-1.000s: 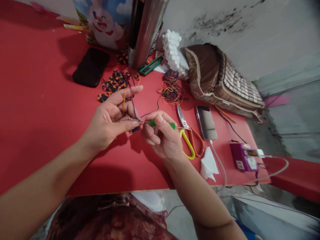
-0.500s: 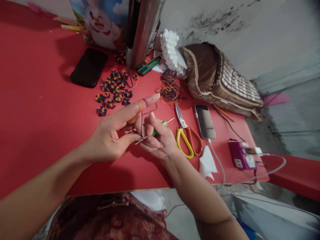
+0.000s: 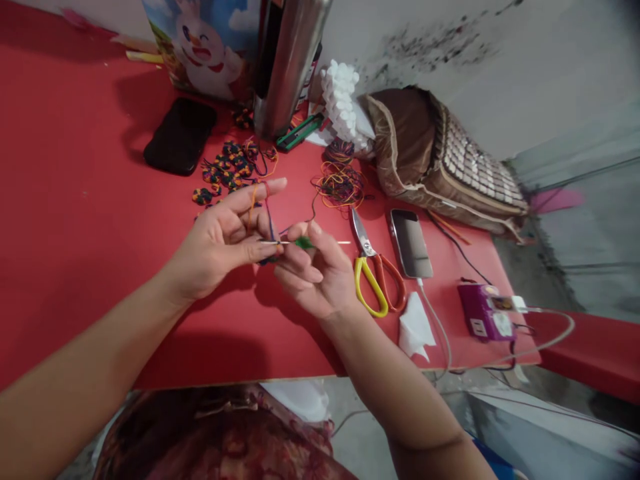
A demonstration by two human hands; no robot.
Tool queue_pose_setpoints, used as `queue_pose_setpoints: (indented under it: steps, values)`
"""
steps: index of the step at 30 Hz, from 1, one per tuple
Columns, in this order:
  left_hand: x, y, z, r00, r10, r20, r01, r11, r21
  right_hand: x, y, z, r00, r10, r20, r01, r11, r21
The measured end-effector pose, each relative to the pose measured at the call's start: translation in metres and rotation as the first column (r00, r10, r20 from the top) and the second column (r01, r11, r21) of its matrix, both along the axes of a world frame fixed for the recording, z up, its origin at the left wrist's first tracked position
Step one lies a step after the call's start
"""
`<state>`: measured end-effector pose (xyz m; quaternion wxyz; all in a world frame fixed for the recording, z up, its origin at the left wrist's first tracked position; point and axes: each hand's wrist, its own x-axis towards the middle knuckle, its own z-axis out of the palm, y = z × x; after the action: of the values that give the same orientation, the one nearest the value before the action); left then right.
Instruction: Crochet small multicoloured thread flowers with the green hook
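My right hand [image 3: 323, 270] grips a crochet hook by its green handle [image 3: 303, 243]; a thin metal tip points left and the other end sticks out to the right. Pinched between the thumb and fingers of my left hand [image 3: 220, 243] is a small dark crochet piece [image 3: 267, 260], mostly hidden. Yarn [image 3: 269, 207] runs round my raised left index finger and down to the hook's tip. Beyond my left hand lie several multicoloured crocheted flowers [image 3: 225, 167]. A loose yarn tangle [image 3: 341, 183] sits past my right hand.
Yellow-and-orange-handled scissors [image 3: 367, 250] lie right of my right hand. Further right are a phone [image 3: 410, 243] on a cable, a white tissue [image 3: 416, 327] and a purple box [image 3: 483, 310]. At the back stand a metal flask [image 3: 287, 73], a green cutter [image 3: 299, 132] and a brown bag [image 3: 440, 153].
The hook has swung from a slant to nearly level, and its tip has risen to the left. My left hand and its raised index finger have shifted left and turned.
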<state>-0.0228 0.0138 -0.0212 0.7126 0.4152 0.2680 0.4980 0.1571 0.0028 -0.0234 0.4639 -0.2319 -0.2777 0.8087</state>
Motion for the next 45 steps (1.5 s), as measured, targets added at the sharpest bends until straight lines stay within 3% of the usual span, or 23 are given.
queue_pose_setpoints:
  steps: [3,5,8,11,16,18,21,24,27,33,37,39,41,42,45]
  values:
    - [-0.002,0.001,0.002,0.995,-0.005,0.101,0.024,0.981,-0.192,0.001,-0.004,0.002,0.979,-0.143,0.146,0.12,0.981,0.155]
    - [-0.002,0.001,0.004,0.991,-0.013,0.136,0.048,0.966,-0.256,0.003,-0.009,0.003,0.93,-0.259,0.262,0.18,0.94,0.291]
    - [-0.002,0.0,0.004,0.985,-0.044,0.169,0.091,0.956,-0.28,0.008,-0.015,0.004,0.814,-0.428,0.393,0.199,0.84,0.504]
    - [-0.002,0.0,0.004,0.975,-0.085,0.208,0.141,0.952,-0.273,0.013,-0.017,0.004,0.744,-0.54,0.393,0.178,0.728,0.662]
    - [-0.003,0.001,0.005,0.967,-0.078,0.244,0.143,0.954,-0.263,0.018,-0.014,-0.002,0.731,-0.53,0.429,0.112,0.714,0.691]
    - [-0.003,0.002,0.005,0.968,-0.068,0.24,0.134,0.953,-0.272,0.019,-0.014,-0.004,0.738,-0.542,0.403,0.099,0.677,0.729]
    - [-0.004,0.002,0.006,0.965,-0.072,0.252,0.147,0.945,-0.292,0.019,-0.016,-0.003,0.697,-0.617,0.365,0.066,0.563,0.824]
    - [-0.004,0.002,0.007,0.968,-0.08,0.239,0.151,0.942,-0.3,0.019,-0.017,0.001,0.572,-0.738,0.357,-0.037,0.412,0.911]
    - [-0.003,0.001,0.008,0.975,-0.075,0.209,0.134,0.949,-0.286,0.02,-0.014,0.007,0.498,-0.818,0.288,-0.102,0.275,0.956]
    - [-0.001,-0.001,0.009,0.985,-0.037,0.17,0.08,0.964,-0.255,0.022,-0.009,0.008,0.493,-0.836,0.24,-0.228,0.143,0.963]
    - [0.003,-0.002,0.006,0.983,-0.043,0.176,0.084,0.969,-0.234,0.023,-0.01,0.004,0.428,-0.885,0.182,-0.288,0.057,0.956]
    - [0.005,-0.004,0.005,0.982,-0.036,0.185,0.078,0.971,-0.227,0.02,-0.013,0.003,0.402,-0.9,0.169,-0.277,0.056,0.959]
    - [0.007,-0.005,0.005,0.982,-0.001,0.19,0.043,0.975,-0.218,0.016,-0.016,0.002,0.396,-0.895,0.205,-0.235,0.118,0.965]
    - [0.008,-0.005,0.005,0.982,0.02,0.187,0.02,0.978,-0.208,0.013,-0.018,0.001,0.405,-0.881,0.244,-0.201,0.174,0.964]
    - [0.007,-0.007,0.007,0.986,0.022,0.167,0.001,0.991,-0.138,0.004,-0.022,-0.005,0.528,-0.762,0.375,0.028,0.457,0.889]
